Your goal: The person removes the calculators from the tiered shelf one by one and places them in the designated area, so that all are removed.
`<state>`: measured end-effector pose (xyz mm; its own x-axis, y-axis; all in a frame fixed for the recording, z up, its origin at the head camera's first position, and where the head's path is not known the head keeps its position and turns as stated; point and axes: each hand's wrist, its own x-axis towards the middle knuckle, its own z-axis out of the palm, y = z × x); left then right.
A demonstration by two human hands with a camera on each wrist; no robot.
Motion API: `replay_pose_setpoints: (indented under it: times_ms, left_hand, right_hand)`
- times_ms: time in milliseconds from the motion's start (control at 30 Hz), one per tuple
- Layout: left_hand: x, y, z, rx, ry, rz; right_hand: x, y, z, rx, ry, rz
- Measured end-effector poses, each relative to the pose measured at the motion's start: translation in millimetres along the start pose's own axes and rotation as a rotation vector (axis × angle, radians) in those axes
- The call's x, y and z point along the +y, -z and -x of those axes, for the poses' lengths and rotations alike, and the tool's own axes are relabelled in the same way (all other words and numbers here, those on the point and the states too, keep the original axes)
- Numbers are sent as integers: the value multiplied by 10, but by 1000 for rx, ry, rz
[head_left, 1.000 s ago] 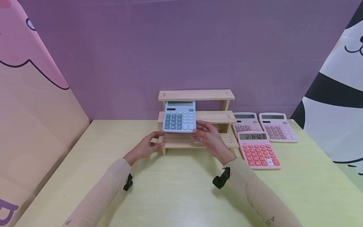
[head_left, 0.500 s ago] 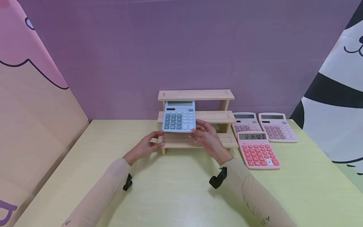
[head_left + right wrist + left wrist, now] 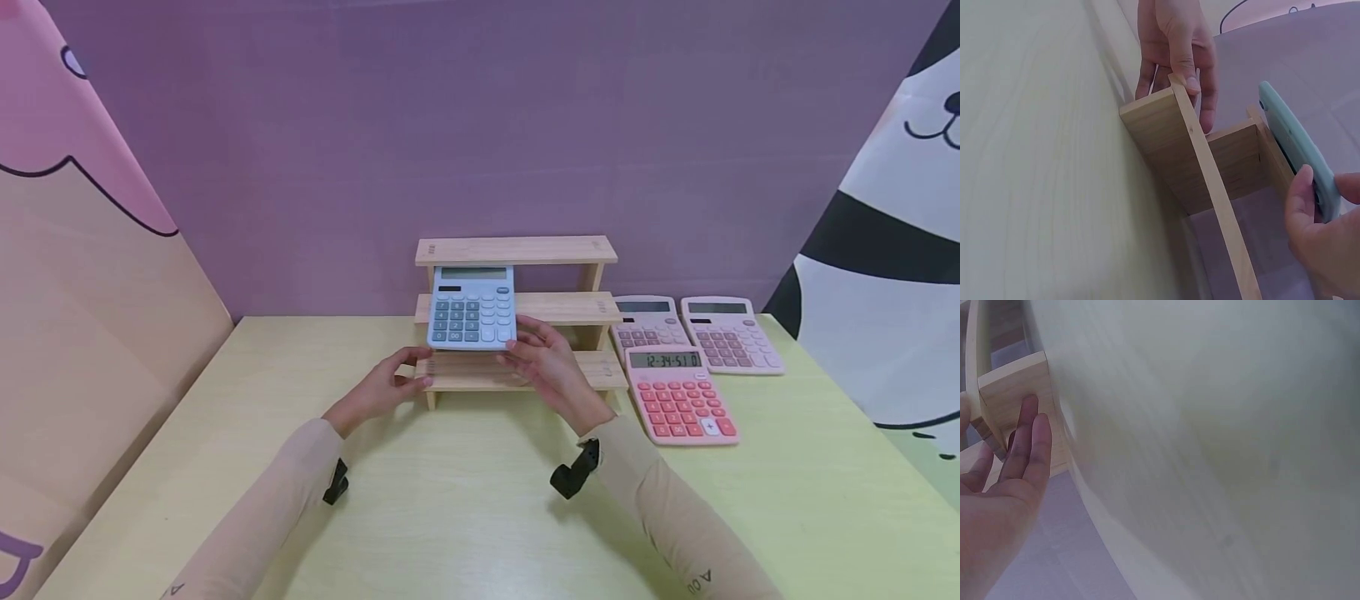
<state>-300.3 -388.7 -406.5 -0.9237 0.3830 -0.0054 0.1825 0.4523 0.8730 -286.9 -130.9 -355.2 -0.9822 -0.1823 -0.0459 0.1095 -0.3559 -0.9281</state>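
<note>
A blue calculator (image 3: 472,310) leans over the middle step of a three-tier wooden stand (image 3: 577,310), face tilted up. My right hand (image 3: 547,362) pinches its lower right corner; in the right wrist view the thumb and fingers of the right hand (image 3: 1329,234) lie on either side of the calculator (image 3: 1294,140). At the left end of the bottom step, my left hand (image 3: 382,387) grips the stand. Seen from the right wrist, the left hand's thumb lies on the step's end, with fingers reaching behind. The left wrist view shows those fingers (image 3: 1038,447) against the wooden side piece (image 3: 1019,390).
Right of the stand lie a pink calculator (image 3: 682,400) showing digits and two paler pink ones (image 3: 735,342), (image 3: 647,321) behind it. A purple backdrop (image 3: 517,125) rises behind the pale table (image 3: 450,500). Printed panels stand at both sides.
My right hand has shifted slightly left along the blue calculator's lower corner. The left hand stays at the stand's end. The whole view has drifted a little.
</note>
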Motion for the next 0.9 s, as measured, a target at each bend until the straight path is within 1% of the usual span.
replay_pose_setpoints:
  times_ms: [233,400,700,900]
  left_hand:
    - [-11,-4,-3,-6,-29,-6]
    - [-1,8,-4,-7,-27,1]
    - [17,12,-3,-7,-2,-12]
    - [13,20,-1,-14,-7,-7]
  right_hand:
    - [-2,7,12,-12,0,-32]
    - [-4,18,17,-30,6,-46]
    - [0,26,41,-43,4,-78]
    - [-2,38,60,-53,1,-81]
